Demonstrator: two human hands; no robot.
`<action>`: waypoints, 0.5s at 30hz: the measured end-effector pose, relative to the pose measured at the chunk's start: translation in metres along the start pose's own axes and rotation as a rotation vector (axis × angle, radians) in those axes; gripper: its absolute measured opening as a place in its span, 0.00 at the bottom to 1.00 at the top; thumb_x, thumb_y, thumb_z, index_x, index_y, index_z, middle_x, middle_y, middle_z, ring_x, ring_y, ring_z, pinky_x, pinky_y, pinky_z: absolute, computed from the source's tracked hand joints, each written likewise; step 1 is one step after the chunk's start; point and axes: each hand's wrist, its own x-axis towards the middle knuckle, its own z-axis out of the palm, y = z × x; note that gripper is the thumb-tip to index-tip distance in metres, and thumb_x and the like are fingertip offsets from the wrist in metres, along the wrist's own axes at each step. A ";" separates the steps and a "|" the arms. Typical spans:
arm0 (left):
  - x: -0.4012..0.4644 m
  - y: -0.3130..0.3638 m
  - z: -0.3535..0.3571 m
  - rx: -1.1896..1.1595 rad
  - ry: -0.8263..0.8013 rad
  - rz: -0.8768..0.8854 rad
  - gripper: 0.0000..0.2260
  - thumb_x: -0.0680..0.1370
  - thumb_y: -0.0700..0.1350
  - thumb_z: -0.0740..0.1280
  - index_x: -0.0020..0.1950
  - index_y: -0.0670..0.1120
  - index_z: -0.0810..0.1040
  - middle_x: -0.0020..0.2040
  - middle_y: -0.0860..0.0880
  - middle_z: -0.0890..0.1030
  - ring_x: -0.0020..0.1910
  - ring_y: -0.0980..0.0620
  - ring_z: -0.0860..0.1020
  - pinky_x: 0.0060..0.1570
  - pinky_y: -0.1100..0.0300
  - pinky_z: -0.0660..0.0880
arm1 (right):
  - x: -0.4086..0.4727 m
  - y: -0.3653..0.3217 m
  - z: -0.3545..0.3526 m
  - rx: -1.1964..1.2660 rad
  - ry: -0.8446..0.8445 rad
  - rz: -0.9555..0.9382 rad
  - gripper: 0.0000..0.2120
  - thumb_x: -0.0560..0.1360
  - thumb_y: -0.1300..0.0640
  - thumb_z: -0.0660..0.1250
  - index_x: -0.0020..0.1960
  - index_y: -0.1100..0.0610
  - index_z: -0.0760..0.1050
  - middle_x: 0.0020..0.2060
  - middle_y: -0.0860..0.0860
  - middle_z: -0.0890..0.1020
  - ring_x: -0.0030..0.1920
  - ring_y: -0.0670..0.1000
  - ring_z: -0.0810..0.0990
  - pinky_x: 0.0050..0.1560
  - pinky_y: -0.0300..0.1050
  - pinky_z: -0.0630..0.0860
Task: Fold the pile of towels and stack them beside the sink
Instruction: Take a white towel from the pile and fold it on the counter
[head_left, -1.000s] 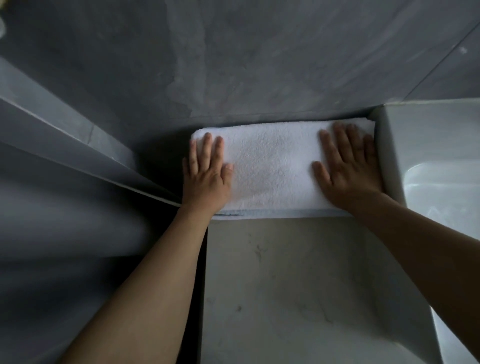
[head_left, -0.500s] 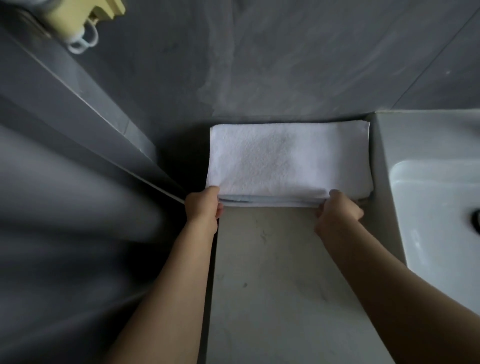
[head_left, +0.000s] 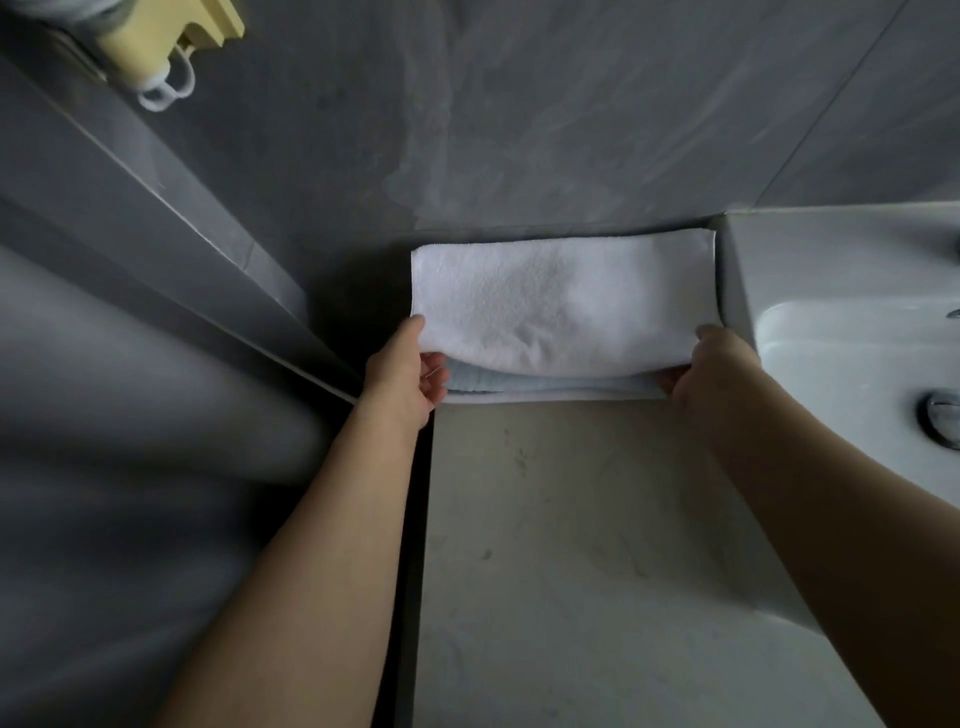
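A folded white towel (head_left: 561, 301) lies on top of a small stack on the counter, pushed against the grey wall and next to the white sink (head_left: 841, 364). A pale blue towel (head_left: 545, 387) shows under its near edge. My left hand (head_left: 410, 371) grips the stack's near left corner, thumb on top and fingers underneath. My right hand (head_left: 711, 374) grips the near right corner the same way. The near edge of the white towel is raised a little between them.
The pale stone counter (head_left: 571, 545) stretches toward me. Its dark left edge (head_left: 415, 571) drops off beside a grey ledge. A yellow fitting with a white ring (head_left: 166, 52) hangs at the upper left. The sink's drain (head_left: 943, 415) shows at the right.
A second ago both hands lay flat on top of the white towel. They slid back to the near edge and now grip the corners, lifting the front of the stack slightly.
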 end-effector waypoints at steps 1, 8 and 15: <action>0.003 0.007 0.001 0.039 -0.023 -0.031 0.14 0.76 0.56 0.71 0.48 0.46 0.76 0.38 0.47 0.78 0.35 0.52 0.76 0.38 0.60 0.76 | 0.001 -0.005 0.001 0.000 0.027 -0.007 0.19 0.77 0.55 0.62 0.68 0.55 0.71 0.44 0.50 0.75 0.40 0.49 0.76 0.56 0.52 0.79; 0.021 0.044 0.016 0.192 -0.156 0.075 0.10 0.73 0.43 0.66 0.53 0.47 0.77 0.53 0.45 0.81 0.49 0.46 0.81 0.34 0.57 0.81 | 0.010 -0.039 0.024 -0.303 0.005 -0.087 0.20 0.73 0.61 0.63 0.65 0.59 0.72 0.60 0.59 0.77 0.45 0.54 0.77 0.53 0.53 0.79; 0.043 0.069 0.030 0.437 -0.054 0.073 0.14 0.73 0.51 0.71 0.54 0.45 0.77 0.54 0.46 0.81 0.51 0.46 0.81 0.47 0.52 0.80 | 0.022 -0.066 0.036 -0.510 -0.105 -0.023 0.13 0.72 0.53 0.67 0.55 0.53 0.72 0.44 0.52 0.79 0.40 0.53 0.79 0.34 0.48 0.75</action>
